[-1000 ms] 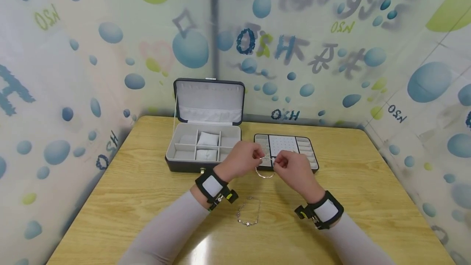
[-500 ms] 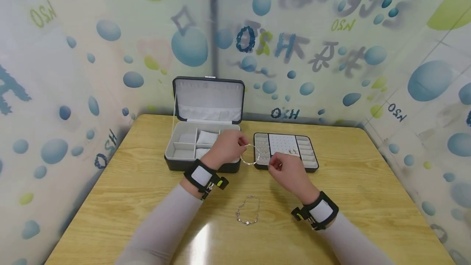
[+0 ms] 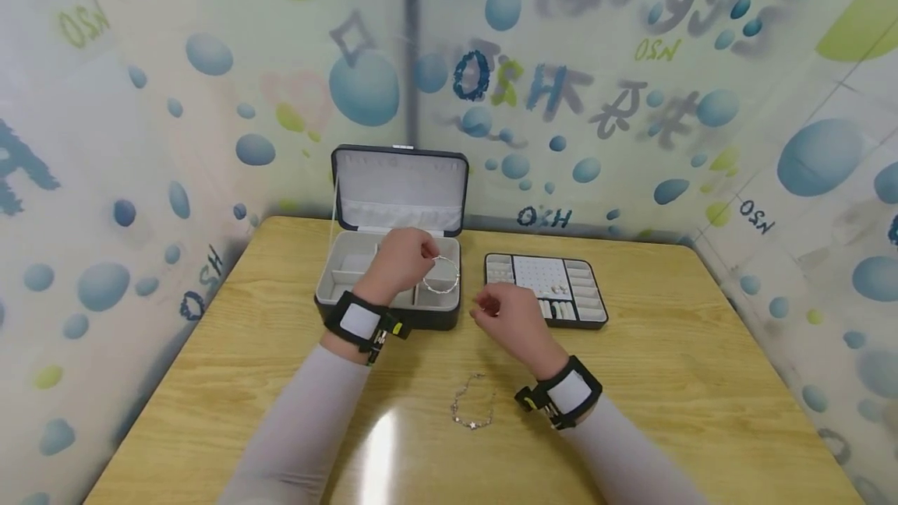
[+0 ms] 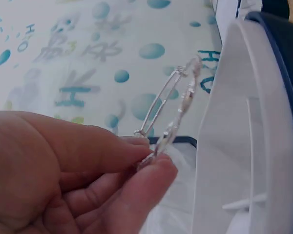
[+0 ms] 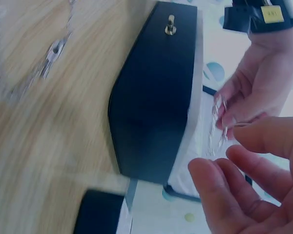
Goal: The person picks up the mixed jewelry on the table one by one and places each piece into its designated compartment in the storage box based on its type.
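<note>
silver bangle held over open jewellery box

a slim silver bangle (image 4: pixel 185 100), its band twisted and glinting with one stretch of paired thin wires between small coils, is pinched between the thumb and finger of a person's left hand (image 3: pixel 401 259). seen from the head, the ring overlaps the right-hand compartments of a dark jewellery box (image 3: pixel 428 321); its exact height above them cannot be told. the right hand (image 3: pixel 517 322) hovers beside the box, fingers loosely curved, thumb apart from them, holding nothing.

the box stands with its pale-lined lid (image 3: pixel 400 193) raised. the left hand and wrist block part of its compartments, while the right hand covers the near left corner of a compartmented tray (image 3: pixel 540 273) with small earrings (image 3: pixel 559 289) on its white pad. nearer the person, a chain bracelet (image 3: pixel 473 425) with a star charm lies on the wood-grained bench (image 3: pixel 666 380). black straps with white patches circle both wrists.

behind, the bubble-patterned wall (image 3: pixel 596 201) carries "h2o" in mirror writing, large and small. a yellow label (image 5: pixel 272 14) on the left wrist gear is too blurred to read.
</note>
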A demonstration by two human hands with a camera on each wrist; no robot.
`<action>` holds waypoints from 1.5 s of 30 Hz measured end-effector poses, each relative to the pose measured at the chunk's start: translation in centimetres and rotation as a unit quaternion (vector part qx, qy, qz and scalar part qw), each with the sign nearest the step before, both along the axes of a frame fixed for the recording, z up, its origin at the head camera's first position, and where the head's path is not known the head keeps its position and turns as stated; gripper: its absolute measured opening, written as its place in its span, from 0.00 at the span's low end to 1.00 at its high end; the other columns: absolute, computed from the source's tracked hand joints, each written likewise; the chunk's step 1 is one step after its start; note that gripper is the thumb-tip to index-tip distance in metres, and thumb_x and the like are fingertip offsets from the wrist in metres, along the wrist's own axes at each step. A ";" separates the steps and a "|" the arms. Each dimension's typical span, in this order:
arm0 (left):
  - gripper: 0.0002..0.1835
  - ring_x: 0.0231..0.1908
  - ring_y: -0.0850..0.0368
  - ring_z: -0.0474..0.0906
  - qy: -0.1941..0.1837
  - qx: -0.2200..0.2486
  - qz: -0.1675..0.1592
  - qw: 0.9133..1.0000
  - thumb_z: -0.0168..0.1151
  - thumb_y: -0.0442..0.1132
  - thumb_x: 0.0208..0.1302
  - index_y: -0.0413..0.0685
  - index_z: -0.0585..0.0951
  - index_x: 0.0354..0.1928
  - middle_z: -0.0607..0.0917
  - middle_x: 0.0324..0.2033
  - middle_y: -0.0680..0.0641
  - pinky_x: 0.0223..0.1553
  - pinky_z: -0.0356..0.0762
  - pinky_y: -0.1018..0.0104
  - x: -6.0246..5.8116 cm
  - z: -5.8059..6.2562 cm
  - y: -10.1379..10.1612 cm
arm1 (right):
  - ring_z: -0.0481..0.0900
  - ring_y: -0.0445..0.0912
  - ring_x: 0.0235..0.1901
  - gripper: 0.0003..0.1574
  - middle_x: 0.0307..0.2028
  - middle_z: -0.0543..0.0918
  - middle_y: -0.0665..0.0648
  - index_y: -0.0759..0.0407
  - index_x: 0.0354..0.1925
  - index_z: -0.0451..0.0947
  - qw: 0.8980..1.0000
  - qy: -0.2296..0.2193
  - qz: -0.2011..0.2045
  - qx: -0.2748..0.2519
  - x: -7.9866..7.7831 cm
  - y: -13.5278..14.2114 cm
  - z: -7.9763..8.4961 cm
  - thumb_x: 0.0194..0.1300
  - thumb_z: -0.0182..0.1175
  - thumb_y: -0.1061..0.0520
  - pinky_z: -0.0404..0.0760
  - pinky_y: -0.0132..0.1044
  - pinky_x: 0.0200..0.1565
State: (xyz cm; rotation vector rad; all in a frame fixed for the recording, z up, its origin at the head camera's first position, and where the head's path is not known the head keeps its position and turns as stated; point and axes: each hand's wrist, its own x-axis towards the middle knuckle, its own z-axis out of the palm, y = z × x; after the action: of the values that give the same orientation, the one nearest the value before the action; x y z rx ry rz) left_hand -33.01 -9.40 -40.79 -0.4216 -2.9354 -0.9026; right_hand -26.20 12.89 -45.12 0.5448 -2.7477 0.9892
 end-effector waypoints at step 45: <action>0.06 0.39 0.48 0.85 0.014 0.030 0.078 0.996 0.67 0.35 0.69 0.43 0.89 0.43 0.90 0.38 0.44 0.44 0.84 0.54 -2.7 -4.3 -0.5 | 0.84 0.49 0.44 0.08 0.42 0.87 0.55 0.60 0.43 0.90 0.991 0.091 0.080 0.063 -0.3 -3.6 -2.0 0.63 0.73 0.65 0.84 0.45 0.52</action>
State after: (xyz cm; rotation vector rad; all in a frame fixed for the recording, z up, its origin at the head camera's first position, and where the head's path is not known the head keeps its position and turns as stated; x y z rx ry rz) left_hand -35.73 -9.95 -45.06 -0.1974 -2.8591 -0.9513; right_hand -26.49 9.27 -47.16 0.8440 -2.6478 0.7574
